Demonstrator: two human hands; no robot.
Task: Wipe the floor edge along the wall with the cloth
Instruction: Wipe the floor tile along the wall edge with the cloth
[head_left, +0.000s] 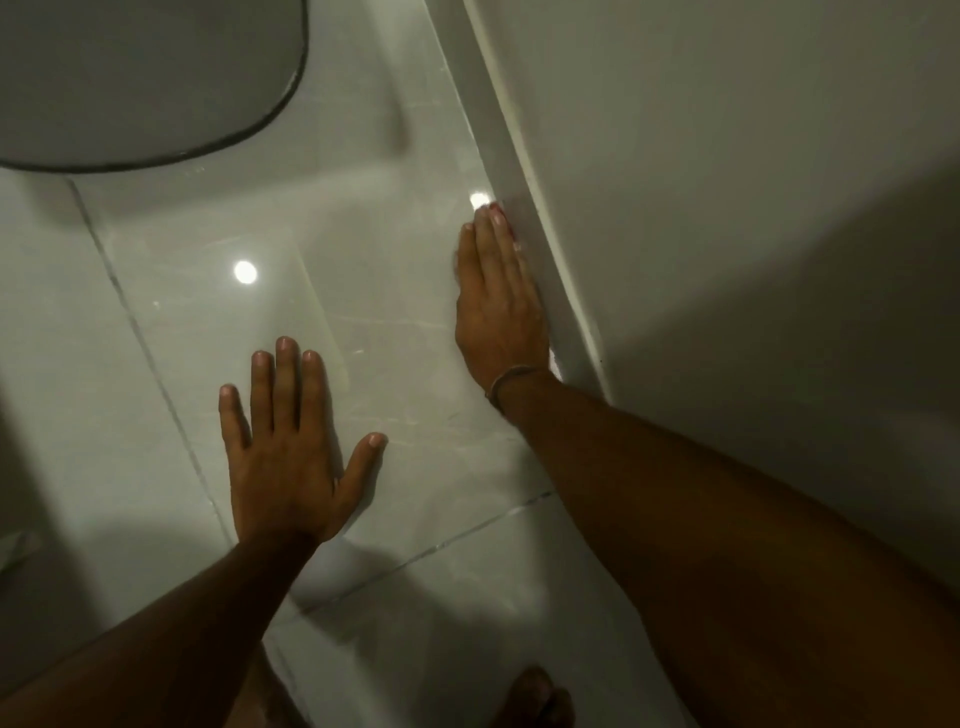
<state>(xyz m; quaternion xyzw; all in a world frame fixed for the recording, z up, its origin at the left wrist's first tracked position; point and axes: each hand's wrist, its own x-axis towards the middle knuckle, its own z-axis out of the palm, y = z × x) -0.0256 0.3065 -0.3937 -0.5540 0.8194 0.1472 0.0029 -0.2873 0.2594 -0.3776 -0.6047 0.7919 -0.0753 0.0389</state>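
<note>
The right hand (498, 306) is pressing flat, fingers straight, against the white skirting board (511, 171), a pink sliver of cloth (498, 208) peeking out under its fingertips. The left hand (283, 457) is resting splayed, holding nothing, on the glossy pale tiled floor (363, 234).

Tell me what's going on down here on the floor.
A person is crouched at the wall, wiping the floor edge. The right hand lies flat with straight fingers against the white skirting, pressing a cloth, of which only a pinkish sliver shows past the fingertips. The left hand is spread flat on the glossy tiled floor, apparently bracing. A grey mat with a dark edge lies further ahead.
</note>
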